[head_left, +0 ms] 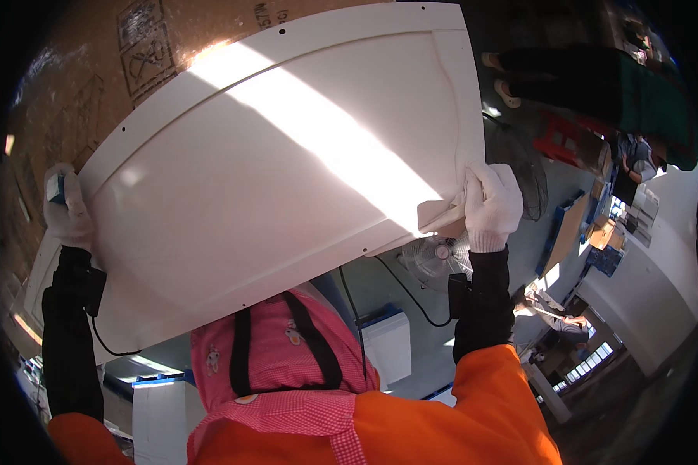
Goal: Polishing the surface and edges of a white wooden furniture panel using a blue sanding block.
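A large white panel (287, 147) lies tilted before me, with small dark holes along its border and a bright band of sunlight across it. My left hand (71, 217), in a white glove, is closed at the panel's left edge, around a small teal-and-white object (56, 188) whose kind I cannot make out. At the right edge my gloved right hand (493, 203) grips the panel, fingers curled over its rim. Beside those fingers, a thin, creased whitish flap (444, 220) and a beige patch show at the panel's lower right corner.
Brown cardboard (85, 101) with dark print lies beyond the panel. A round metal fan (440, 260) stands below the right corner. Black cables hang nearby. Other people, one in dark trousers (558, 77), stand at the right, near a red crate (557, 138) and cartons (601, 231).
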A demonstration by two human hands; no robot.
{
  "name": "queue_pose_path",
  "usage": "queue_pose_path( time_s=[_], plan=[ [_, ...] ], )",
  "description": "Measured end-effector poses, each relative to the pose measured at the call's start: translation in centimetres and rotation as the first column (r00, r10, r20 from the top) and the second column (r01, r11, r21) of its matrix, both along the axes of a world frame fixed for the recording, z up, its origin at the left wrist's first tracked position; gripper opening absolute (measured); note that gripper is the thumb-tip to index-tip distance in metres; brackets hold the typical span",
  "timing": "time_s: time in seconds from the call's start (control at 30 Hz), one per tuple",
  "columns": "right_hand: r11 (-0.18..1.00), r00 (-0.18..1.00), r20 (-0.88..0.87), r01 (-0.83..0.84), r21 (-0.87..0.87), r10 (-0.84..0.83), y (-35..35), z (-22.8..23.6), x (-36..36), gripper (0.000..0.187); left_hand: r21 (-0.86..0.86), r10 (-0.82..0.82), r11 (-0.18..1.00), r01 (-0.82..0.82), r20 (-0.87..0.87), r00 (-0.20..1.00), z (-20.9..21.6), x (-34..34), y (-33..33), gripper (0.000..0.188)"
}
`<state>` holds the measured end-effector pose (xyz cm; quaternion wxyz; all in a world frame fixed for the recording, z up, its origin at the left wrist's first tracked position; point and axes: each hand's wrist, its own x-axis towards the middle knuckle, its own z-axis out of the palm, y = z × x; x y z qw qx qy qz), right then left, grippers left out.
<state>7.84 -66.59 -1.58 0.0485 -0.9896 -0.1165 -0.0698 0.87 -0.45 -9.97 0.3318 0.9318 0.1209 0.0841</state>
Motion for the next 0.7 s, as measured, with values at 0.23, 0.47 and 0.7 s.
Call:
queue_pose_path(
  time_s=[0.23,0.47,0.7],
  plan=[
    [0.997,0.997,0.038,-0.070,0.036,0.069,0.1,-0.4,-2.2,0.017,0.006,0.052,0.999,-0.053,0.057,0.997,-0.4,-0.2,0.1,0.032],
    [0.991,0.988,0.087,-0.130,0.018,0.128,-0.1,-0.3,1.1,0.020,0.009,0.048,0.999,-0.048,0.001,0.999,-0.2,0.2,0.6,0.035],
    [0.991,0.991,0.021,-0.136,0.000,0.136,-0.7,0.3,-1.7,0.018,0.031,0.015,0.999,-0.015,0.009,1.000,-0.5,-0.2,0.9,0.037]
  ],
)
